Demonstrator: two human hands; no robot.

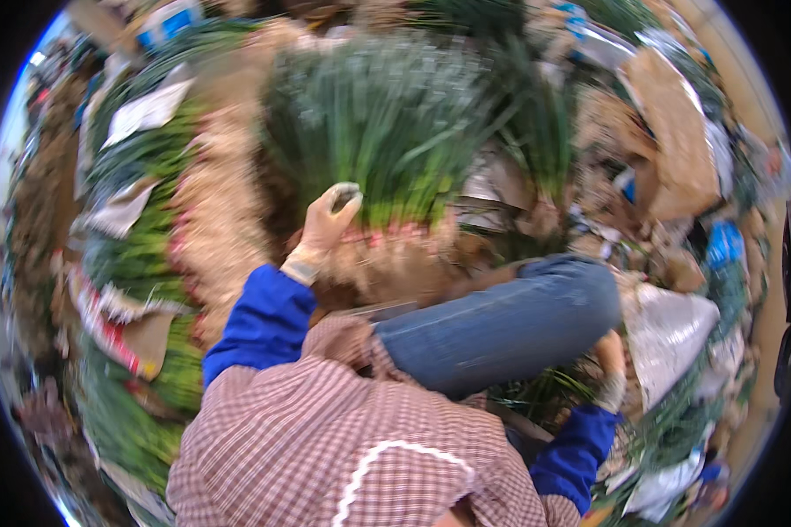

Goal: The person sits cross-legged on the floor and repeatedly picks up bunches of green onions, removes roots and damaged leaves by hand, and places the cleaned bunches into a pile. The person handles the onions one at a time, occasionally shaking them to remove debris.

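Note:
My left hand [329,221], in a pale glove with a blue sleeve above it, is at the left edge of a broad row of green onions [395,151]. Its thumb and fingers curve apart with a gap between them, and nothing shows in that gap. The onions have long green leaves, reddish stem bases and tan roots towards me; motion blurs them. My right hand [611,369], also gloved, hangs beside my bent knee in blue jeans at the lower right. The knee partly hides it, so its fingers and anything in them cannot be made out.
Along the left runs a long row of green onions [171,263] with roots facing inward. Torn sacking [132,329] lies on it. A smaller upright bunch [544,145] is right of the middle. Brown cardboard [672,138] and a whitish plastic sheet [672,336] lie at the right.

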